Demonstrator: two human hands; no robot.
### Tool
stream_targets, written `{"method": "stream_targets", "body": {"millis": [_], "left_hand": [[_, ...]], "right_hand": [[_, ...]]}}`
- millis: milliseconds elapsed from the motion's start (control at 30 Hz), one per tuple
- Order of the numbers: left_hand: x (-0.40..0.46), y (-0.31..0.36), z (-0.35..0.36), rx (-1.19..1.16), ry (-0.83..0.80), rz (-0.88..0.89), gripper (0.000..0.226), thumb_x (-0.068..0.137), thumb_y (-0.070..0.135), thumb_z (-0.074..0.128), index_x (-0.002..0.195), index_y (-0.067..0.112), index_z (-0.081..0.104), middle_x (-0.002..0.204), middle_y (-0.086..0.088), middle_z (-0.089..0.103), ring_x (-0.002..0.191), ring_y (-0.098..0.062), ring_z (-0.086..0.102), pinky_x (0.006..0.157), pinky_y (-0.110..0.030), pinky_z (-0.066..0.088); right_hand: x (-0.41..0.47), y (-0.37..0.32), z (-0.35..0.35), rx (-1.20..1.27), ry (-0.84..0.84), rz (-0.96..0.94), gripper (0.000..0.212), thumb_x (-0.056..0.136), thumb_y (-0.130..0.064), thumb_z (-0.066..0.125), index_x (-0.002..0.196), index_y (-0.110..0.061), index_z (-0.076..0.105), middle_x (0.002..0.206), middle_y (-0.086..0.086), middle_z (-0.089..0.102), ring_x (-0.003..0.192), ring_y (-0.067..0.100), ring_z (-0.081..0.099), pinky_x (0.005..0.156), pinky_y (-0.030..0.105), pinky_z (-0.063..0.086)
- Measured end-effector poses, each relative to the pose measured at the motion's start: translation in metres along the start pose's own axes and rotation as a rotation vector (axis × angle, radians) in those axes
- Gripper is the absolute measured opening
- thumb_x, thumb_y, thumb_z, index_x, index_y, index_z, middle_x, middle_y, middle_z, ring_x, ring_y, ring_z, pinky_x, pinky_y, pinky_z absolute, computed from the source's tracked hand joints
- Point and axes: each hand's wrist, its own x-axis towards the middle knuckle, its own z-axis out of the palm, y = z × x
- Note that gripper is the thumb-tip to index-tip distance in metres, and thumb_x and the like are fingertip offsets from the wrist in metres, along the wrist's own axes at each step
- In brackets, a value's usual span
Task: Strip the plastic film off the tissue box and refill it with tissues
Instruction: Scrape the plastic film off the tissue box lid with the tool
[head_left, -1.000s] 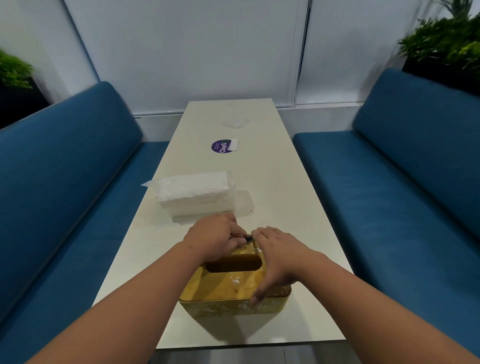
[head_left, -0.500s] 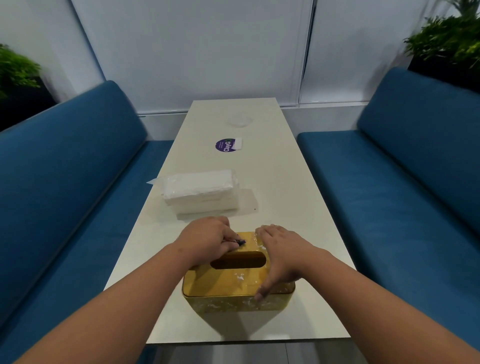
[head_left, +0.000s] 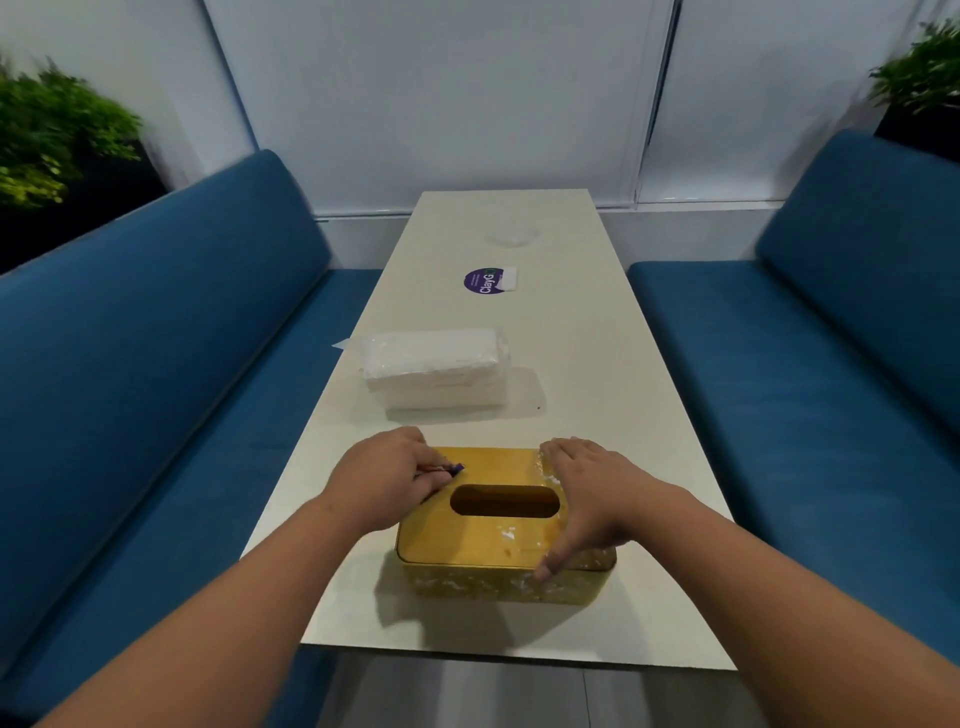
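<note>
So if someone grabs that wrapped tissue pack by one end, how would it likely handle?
The tissue pack would probably sag: it looks like soft stacked sheets in loose clear film. Likely light for its bulk. The film could slip in the fingers, and its loose flap at the left end suggests the wrap may shift.

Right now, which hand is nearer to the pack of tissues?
Left. The left hand grips a small tool at the gold box's far left corner, just before the tissue pack; the right hand lies farther right.
</note>
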Motion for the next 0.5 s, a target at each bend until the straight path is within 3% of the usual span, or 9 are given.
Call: {"method": "stream_targets", "body": {"millis": [267, 400, 500], "left_hand": [[-0.071, 0.012, 0.017, -0.013, 0.086, -0.099, 0.03, 0.093, 0.051, 0.047, 0.111, 0.04, 0.067, 0.09, 0.017, 0.052, 0.078, -0.007, 0.052, 0.061, -0.02, 0.038], [-0.069, 0.046, 0.024, -0.02, 0.103, -0.106, 0.032, 0.093, 0.051, 0.043, 0.104, 0.036, 0.069, 0.088, 0.013, 0.054, 0.077, -0.01, 0.054, 0.064, -0.028, 0.045], [-0.057, 0.07, 0.031, -0.034, 0.13, -0.126, 0.033, 0.093, 0.05, 0.044, 0.104, 0.033, 0.07, 0.09, 0.014, 0.055, 0.081, -0.011, 0.056, 0.062, -0.026, 0.041]], "right_hand": [[0.003, -0.001, 0.001, -0.006, 0.004, -0.003, 0.146, 0.039, -0.084, 0.073, 0.153, -0.019, 0.008, 0.16, -0.001, 0.015, 0.145, 0.024, 0.016, 0.116, 0.044, 0.022], [0.003, -0.002, 0.001, -0.014, -0.004, -0.002, 0.145, 0.04, -0.083, 0.074, 0.152, -0.019, 0.008, 0.16, 0.001, 0.015, 0.144, 0.025, 0.017, 0.116, 0.045, 0.023], [0.001, -0.004, 0.0, -0.03, -0.004, -0.003, 0.144, 0.042, -0.081, 0.074, 0.153, -0.017, 0.009, 0.16, 0.001, 0.016, 0.144, 0.025, 0.018, 0.115, 0.044, 0.024]]}}
